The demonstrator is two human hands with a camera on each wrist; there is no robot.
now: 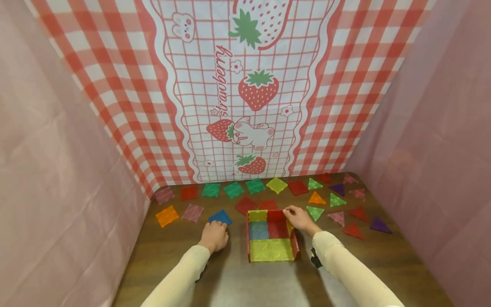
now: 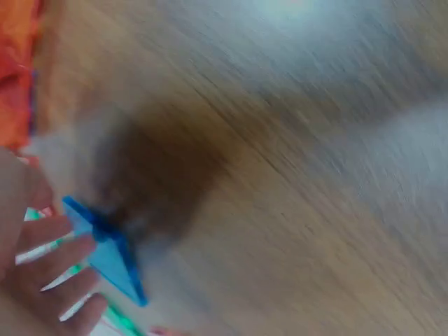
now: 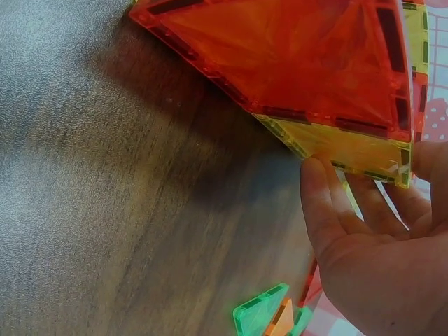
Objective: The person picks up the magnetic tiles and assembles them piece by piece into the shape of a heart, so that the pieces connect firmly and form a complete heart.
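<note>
Worktop [image 1: 153, 264], its far edge lined with loose tiles [image 1: 234, 190]. At centre stands the box [image 1: 271, 250], walled on three sides, its near side open; wood shows in front of it and on either side. Its floor comprises one blue, one red and two yellow panels; red tiles [image 1: 245, 206] lie just behind. Fingers of the right hand [image 1: 301, 219] curl round the yellow wall [image 3: 357, 143] at its back corner. Fingers of the left hand [image 1: 214, 236] are parted beside the blue tile [image 1: 220, 216]; contact cannot be told.
</note>
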